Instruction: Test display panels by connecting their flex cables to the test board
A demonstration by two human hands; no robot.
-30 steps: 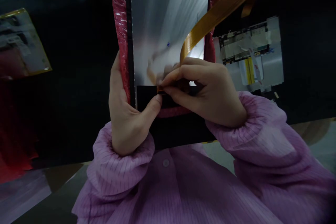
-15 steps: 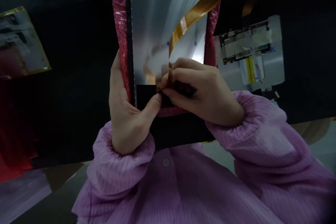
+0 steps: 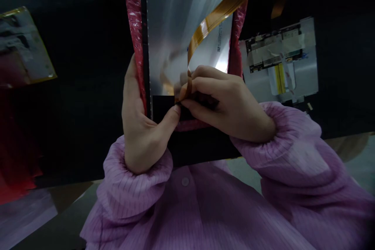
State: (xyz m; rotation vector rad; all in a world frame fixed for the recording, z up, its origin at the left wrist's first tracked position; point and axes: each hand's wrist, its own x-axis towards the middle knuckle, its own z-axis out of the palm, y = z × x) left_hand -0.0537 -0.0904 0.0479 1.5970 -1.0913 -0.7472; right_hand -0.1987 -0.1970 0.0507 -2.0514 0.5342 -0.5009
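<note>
A flat display panel with a shiny silver back lies on pink bubble wrap. My left hand grips the panel and the wrap at the lower left corner, its thumb on the black strip along the near edge. My right hand pinches the near end of a long amber flat flex cable between thumb and fingers, right beside my left thumb. From there the cable curves up and away to the right over the panel. My fingertips hide the cable's end.
A metal plate with a circuit board and clear tape lies to the right on the black tabletop. Another taped silver unit sits at the left. Red sheeting hangs at the lower left.
Almost nothing differs. Both hands keep their hold at the panel's near edge, and the panel and cable appear shifted very slightly in view.
</note>
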